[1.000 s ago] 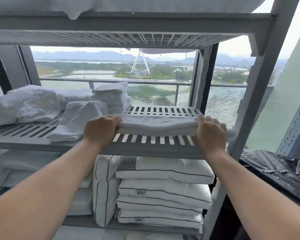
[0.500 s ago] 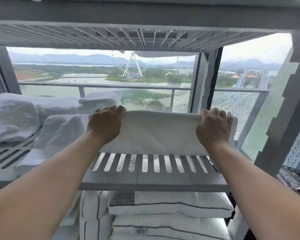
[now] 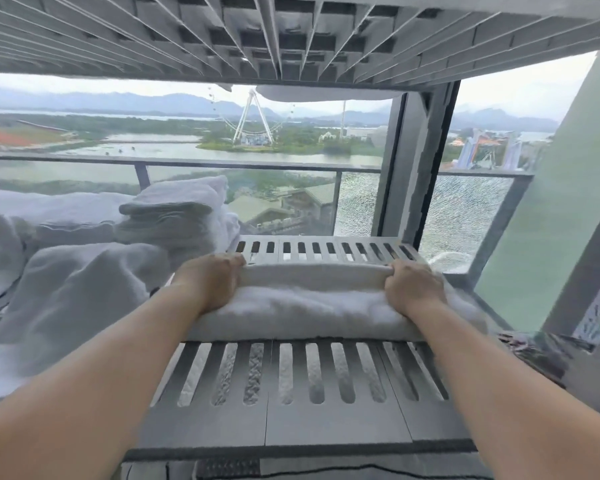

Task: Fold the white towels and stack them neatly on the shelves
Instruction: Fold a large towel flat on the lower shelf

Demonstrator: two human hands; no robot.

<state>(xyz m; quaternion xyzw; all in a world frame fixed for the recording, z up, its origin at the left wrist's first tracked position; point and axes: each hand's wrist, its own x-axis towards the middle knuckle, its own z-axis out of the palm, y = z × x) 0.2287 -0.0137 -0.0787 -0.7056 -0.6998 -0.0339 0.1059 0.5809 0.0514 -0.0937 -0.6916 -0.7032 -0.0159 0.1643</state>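
A folded white towel [image 3: 309,306] lies across the middle of the grey slatted shelf [image 3: 291,379]. My left hand [image 3: 208,280] grips its left end and my right hand [image 3: 413,289] grips its right end, fingers curled over the far folded edge. A loosely folded white towel [image 3: 77,299] sits to the left of it, touching my left forearm. Behind that stands a neat stack of folded white towels [image 3: 177,216].
More rumpled white linen [image 3: 0,244] fills the shelf's left end. The slatted upper shelf [image 3: 291,32] hangs close overhead. A grey upright post [image 3: 420,161] stands at the back right. Beyond is a glass balcony railing [image 3: 257,168].
Both hands have pushed the towel deeper onto the shelf and laid it flat. My head has moved closer, so the lower shelf of pillows has dropped out of view.
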